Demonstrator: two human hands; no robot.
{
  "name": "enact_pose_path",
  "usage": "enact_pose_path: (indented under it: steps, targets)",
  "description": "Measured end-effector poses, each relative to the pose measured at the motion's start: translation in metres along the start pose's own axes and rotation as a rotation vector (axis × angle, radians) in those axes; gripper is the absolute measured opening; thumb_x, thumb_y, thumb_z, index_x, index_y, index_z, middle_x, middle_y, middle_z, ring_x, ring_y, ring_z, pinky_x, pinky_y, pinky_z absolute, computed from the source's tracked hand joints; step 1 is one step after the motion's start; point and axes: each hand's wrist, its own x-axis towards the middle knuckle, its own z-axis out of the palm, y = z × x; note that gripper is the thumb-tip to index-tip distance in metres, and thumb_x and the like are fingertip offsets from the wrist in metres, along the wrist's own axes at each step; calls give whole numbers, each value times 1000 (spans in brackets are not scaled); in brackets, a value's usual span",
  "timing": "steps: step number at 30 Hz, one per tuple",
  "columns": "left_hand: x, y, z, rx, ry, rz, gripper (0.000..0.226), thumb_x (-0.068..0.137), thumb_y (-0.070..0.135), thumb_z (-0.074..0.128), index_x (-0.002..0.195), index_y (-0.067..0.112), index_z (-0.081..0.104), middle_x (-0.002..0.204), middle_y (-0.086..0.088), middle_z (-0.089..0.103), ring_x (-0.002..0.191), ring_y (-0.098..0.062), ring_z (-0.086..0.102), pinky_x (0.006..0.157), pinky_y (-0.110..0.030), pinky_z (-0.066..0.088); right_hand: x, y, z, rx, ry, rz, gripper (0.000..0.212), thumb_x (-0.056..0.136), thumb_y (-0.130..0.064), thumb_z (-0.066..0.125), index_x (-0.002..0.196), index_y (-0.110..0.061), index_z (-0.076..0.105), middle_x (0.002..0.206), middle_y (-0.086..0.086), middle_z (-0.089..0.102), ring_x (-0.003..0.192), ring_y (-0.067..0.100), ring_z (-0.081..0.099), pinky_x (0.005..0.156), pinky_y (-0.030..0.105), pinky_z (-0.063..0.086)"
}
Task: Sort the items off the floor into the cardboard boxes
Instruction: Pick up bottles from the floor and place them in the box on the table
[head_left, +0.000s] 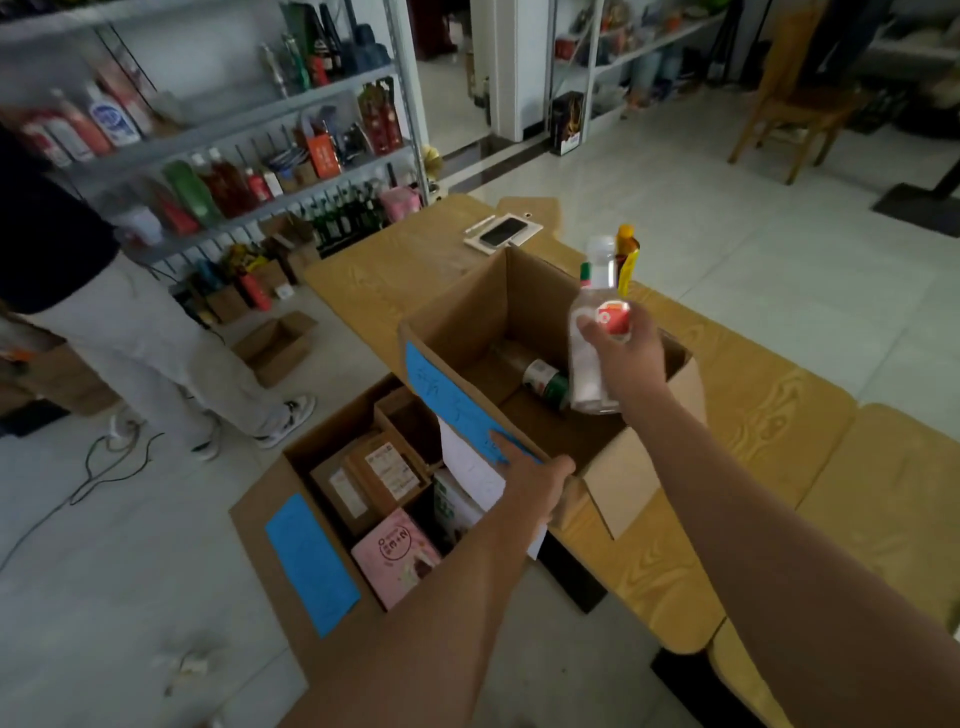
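Fingers (589, 330) of R hand (626, 343): curled round mid-body of clear bottle (587, 374), thumb on near side by red-white label. Cap up, slightly tilted, over right part of open upper cardboard box (467, 322).

Just beyond, far side: orange-capped bottle (626, 244) w/ yellow label. In same grip or standing behind: cannot tell.

Fingers (563, 465) of L hand (530, 483): wrapped over near-left rim of same box, thumb laid along blue label (447, 395) on that flap. White sheet (472, 467) hanging below label.

Inside upper box: lying bottle (545, 379), on its side, green-white label, on box bottom below the held one.

Upper box: on wood-grain worktop (753, 415), at its left edge.

Lower cardboard box (306, 457): on floor (130, 571), just left of worktop, flaps open, second blue label (311, 566) on near-left flap. Packed w/ brown cartons + pink carton (397, 556).

Far end of worktop: phone (501, 231) on white pad.

Left: standing person (130, 332), light trousers, beside shelving (234, 140) stocked w/ bottles. Far right: wooden chair (795, 104).
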Motion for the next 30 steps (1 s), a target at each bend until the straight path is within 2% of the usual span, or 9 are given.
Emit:
enact_pose_path:
  steps: [3, 5, 8, 13, 17, 22, 24, 26, 30]
  targets:
    - [9, -4, -8, -11, -46, 9, 105, 88, 10, 59, 146, 42, -23, 143, -17, 35, 77, -19, 57, 55, -32, 54, 11, 20, 28, -187, -188, 67, 65, 79, -45, 74, 135, -27, 46, 115, -3, 62, 98, 17, 61, 82, 35, 53]
    - [13, -7, -13, 0, -62, 27, 105, 88, 8, 59, 146, 42, -22, 114, -14, 54, 63, -14, 54, 45, -24, 50, 12, 34, 45, -295, -283, 94, 70, 75, -47, 75, 135, -25, 47, 116, 0, 62, 103, 21, 61, 91, 42, 52]
    - [17, -12, -16, 5, -98, 40, 107, 87, 7, 61, 145, 44, -21, 76, 3, 49, 47, -4, 52, 41, -20, 47, 10, 48, 63, -346, -357, 153, 80, 71, -53, 75, 139, -28, 41, 117, -4, 59, 104, 19, 58, 93, 43, 51]
    - [21, -12, -16, -58, -96, 41, 110, 86, 8, 64, 145, 45, -22, 122, -1, 46, 75, -11, 55, 45, -24, 46, 4, 63, 75, -398, -442, 177, 67, 84, -44, 68, 141, -29, 37, 121, -1, 58, 106, 19, 59, 92, 42, 52]
    - [21, -17, -19, -90, -108, 31, 112, 85, 10, 67, 144, 47, -20, 99, 4, 49, 75, -12, 57, 41, -19, 47, -2, 65, 73, -379, -457, 202, 59, 89, -39, 65, 140, -19, 42, 102, -6, 58, 93, 14, 61, 83, 31, 53]
    - [9, -20, -34, -92, -182, 79, 109, 83, 21, 73, 147, 45, -13, 145, -4, 37, 100, -12, 54, 83, -36, 51, -19, 58, 75, -230, -416, 250, 44, 92, -36, 63, 129, -14, 57, 102, 1, 66, 87, 15, 64, 74, 23, 54]
    - [2, -27, -47, -73, -232, 116, 105, 86, 20, 69, 148, 43, -13, 138, 7, 42, 99, -5, 51, 79, -30, 48, -29, 55, 77, -182, -375, 296, 39, 93, -37, 62, 126, -16, 61, 101, 5, 70, 93, 24, 68, 87, 40, 56]
    - [-8, -38, -66, -43, -257, 151, 99, 89, 20, 66, 149, 42, -10, 122, 19, 47, 98, 0, 52, 74, -25, 48, -43, 50, 76, -161, -325, 295, 32, 94, -37, 61, 119, -17, 65, 97, 5, 71, 91, 26, 69, 84, 40, 58]
    - [-43, -63, -116, 7, -222, 199, 91, 88, 26, 67, 151, 41, 3, 153, 7, 29, 131, -15, 38, 108, -40, 38, -85, 28, 67, -223, -236, 195, 16, 92, -33, 60, 97, -21, 71, 84, 5, 71, 74, 23, 71, 64, 35, 58]
